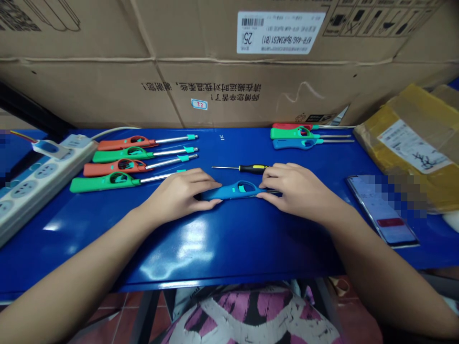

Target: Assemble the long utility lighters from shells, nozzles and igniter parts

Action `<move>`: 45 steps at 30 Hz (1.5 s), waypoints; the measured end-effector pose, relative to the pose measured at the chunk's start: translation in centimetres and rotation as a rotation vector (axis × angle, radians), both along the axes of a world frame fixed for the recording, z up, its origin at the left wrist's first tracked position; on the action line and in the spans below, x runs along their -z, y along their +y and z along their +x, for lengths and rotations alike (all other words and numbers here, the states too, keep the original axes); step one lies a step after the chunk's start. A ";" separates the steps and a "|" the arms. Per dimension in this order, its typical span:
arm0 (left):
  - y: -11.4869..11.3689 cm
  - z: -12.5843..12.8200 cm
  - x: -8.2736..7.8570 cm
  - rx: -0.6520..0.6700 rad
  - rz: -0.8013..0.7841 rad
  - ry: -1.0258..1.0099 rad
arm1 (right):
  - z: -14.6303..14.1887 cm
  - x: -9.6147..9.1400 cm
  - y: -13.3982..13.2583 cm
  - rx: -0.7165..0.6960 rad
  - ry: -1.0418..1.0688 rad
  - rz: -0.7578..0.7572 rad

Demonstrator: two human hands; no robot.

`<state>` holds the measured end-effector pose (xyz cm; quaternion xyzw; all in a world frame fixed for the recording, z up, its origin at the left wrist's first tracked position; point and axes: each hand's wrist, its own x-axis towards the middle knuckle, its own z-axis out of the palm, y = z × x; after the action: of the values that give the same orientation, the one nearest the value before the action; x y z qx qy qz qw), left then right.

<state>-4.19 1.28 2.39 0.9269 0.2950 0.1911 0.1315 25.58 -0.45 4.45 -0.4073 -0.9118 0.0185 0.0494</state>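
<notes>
A blue stick lighter (236, 190) lies flat on the blue table (222, 239) between my hands. My left hand (181, 193) grips its handle end with fingers curled over it. At the lighter's other end my right hand (296, 188) closes its fingers round the metal nozzle. Just behind the lighter lies a small screwdriver (240, 168) with a black and yellow handle.
Several orange and green lighters (132, 162) lie in a row at the left. Three more lighters (304, 136) lie at the back right. A white power strip (32, 184) sits far left, a phone (383, 210) and a yellow parcel (412, 143) right. Cardboard boxes (215, 62) wall the back.
</notes>
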 end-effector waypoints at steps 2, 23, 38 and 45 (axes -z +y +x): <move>0.0 0.1 0.1 -0.018 -0.001 0.030 | 0.0 0.1 0.0 -0.005 -0.004 -0.022; -0.3 0.3 0.5 -0.024 0.004 0.051 | 0.1 0.2 0.1 -0.006 0.011 -0.089; -1.0 0.6 0.2 -0.015 0.052 0.113 | -0.8 -0.1 -0.5 -0.003 -0.143 -0.024; -1.7 1.0 0.1 -0.033 0.204 0.249 | -1.7 -0.7 -0.8 0.020 -0.229 -0.037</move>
<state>-3.17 -0.44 2.32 0.9469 0.3034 0.1061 -0.0042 23.84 -1.29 5.15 -0.4165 -0.9069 -0.0120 -0.0625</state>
